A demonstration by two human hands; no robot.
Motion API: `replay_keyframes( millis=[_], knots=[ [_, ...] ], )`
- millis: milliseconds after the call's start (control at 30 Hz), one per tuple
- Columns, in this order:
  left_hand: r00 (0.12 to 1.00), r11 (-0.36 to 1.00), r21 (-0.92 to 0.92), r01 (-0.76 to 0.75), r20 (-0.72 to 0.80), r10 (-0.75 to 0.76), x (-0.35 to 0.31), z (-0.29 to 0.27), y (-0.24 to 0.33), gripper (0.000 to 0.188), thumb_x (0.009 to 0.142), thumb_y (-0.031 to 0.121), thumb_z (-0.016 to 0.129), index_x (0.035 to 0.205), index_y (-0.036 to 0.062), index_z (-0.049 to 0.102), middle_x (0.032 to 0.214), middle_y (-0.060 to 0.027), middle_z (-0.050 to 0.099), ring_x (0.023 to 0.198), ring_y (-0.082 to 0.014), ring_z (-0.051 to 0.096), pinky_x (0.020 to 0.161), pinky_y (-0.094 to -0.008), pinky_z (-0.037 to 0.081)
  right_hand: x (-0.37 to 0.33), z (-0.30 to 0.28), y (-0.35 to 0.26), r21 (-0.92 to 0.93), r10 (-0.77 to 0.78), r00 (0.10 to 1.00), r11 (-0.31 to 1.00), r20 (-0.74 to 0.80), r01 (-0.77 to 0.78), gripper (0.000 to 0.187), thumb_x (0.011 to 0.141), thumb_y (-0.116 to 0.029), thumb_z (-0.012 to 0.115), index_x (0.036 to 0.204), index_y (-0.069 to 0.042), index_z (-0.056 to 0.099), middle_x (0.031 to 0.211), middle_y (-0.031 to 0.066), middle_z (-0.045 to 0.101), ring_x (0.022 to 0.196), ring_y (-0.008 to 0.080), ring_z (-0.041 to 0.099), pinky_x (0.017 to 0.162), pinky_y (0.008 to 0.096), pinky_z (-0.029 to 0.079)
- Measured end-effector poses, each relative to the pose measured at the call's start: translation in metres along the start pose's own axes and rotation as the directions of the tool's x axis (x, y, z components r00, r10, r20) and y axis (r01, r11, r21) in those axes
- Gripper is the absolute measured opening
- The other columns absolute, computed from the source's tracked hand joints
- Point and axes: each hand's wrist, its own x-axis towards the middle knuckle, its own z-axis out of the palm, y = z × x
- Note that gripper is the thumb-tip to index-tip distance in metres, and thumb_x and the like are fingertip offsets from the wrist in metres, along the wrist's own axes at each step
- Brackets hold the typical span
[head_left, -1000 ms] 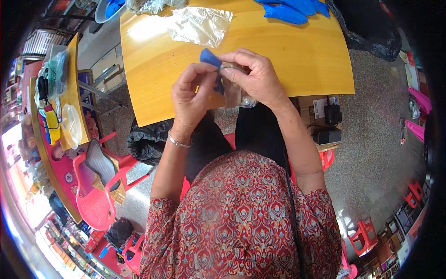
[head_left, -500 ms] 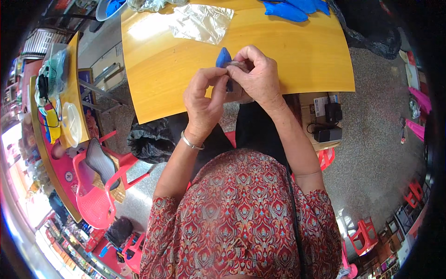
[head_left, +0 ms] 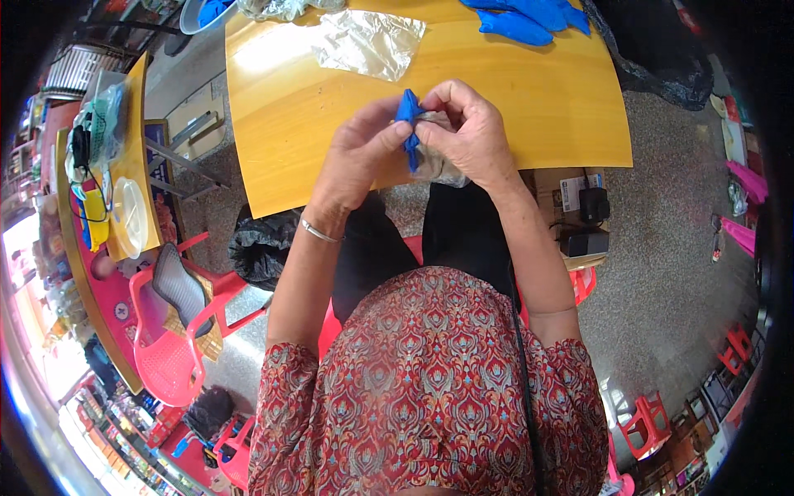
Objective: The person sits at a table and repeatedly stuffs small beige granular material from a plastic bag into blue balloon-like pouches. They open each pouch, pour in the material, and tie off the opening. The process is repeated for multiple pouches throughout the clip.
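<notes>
Over the table's near edge, my two hands meet with their fingertips close together. My left hand (head_left: pixel 358 149) pinches a narrow blue item (head_left: pixel 408 107) with a pointed upper end; it stands upright between thumb and fingers, and I cannot tell its exact kind. A crumpled clear plastic bag (head_left: pixel 440 169) hangs beside it, pinched by the thumb and forefinger of my right hand (head_left: pixel 473 136). Part of the bag is hidden behind the fingers. Farther off on the table lie a flat clear plastic sheet (head_left: pixel 372 45) and several similar blue pieces (head_left: pixel 517 26).
The yellow table (head_left: pixel 562 107) spans the front. A black plastic bag (head_left: pixel 653 58) hangs at its right corner, and another black bag (head_left: pixel 260 248) sits below left. Left stand a red chair (head_left: pixel 169 364) and a side table. A box with black devices (head_left: pixel 583 240) is at right.
The blue item has turned more upright and shows more of its length between my hands. My left hand has shifted its grip, and more of the plastic bag shows under my right hand.
</notes>
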Motion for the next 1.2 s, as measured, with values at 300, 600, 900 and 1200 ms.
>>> replay_keyframes(
  millis=[300, 600, 900, 1200],
  knots=[
    [0.993, 0.973, -0.2, 0.116, 0.059, -0.106, -0.007, 0.008, -0.009, 0.03, 0.092, 0.018, 0.064, 0.117, 0.0022, 0.058, 0.104, -0.0039, 0.064, 0.095, -0.0148, 0.061, 0.087, -0.0321, 0.05, -0.005, 0.007, -0.004, -0.425, -0.317, 0.935, 0.876, -0.158, 0.226, 0.019, 0.07, -0.005, 0.076, 0.082, -0.005, 0.061, 0.08, 0.0075, 0.059, 0.071, 0.0219, 0.063, 0.064, 0.0329, 0.052],
    [1.0, 0.984, -0.179, 0.001, -0.017, -0.004, -0.018, 0.023, -0.012, 0.026, 0.099, 0.024, 0.053, 0.115, 0.0046, 0.057, 0.107, -0.0046, 0.063, 0.096, -0.0166, 0.061, 0.091, -0.037, 0.05, -0.006, 0.008, -0.017, -0.281, -0.349, 0.926, 0.912, -0.145, 0.3, 0.015, 0.071, -0.003, 0.075, 0.084, -0.001, 0.067, 0.084, 0.0089, 0.059, 0.075, 0.021, 0.064, 0.065, 0.0304, 0.053],
    [0.992, 0.898, -0.421, 0.126, 0.075, -0.104, -0.025, 0.016, -0.012, 0.021, 0.099, 0.022, 0.052, 0.112, 0.0068, 0.056, 0.097, -0.005, 0.064, 0.083, -0.0156, 0.063, 0.069, -0.0312, 0.055, -0.014, 0.008, -0.02, -0.252, -0.221, 0.974, 0.94, 0.057, 0.228, 0.015, 0.083, -0.007, 0.067, 0.095, 0.002, 0.068, 0.105, 0.0115, 0.056, 0.096, 0.0211, 0.059, 0.081, 0.0312, 0.05],
    [0.99, 0.846, -0.521, 0.113, -0.008, -0.138, -0.026, 0.011, -0.018, 0.02, 0.097, 0.021, 0.056, 0.109, 0.0049, 0.057, 0.095, -0.005, 0.065, 0.076, -0.0132, 0.061, 0.061, -0.0263, 0.05, -0.017, 0.01, -0.009, 0.025, -0.102, 0.993, 0.995, 0.052, 0.1, 0.039, 0.086, -0.021, 0.069, 0.117, 0.002, 0.061, 0.118, 0.0161, 0.054, 0.104, 0.0237, 0.059, 0.089, 0.032, 0.048]
  ],
)
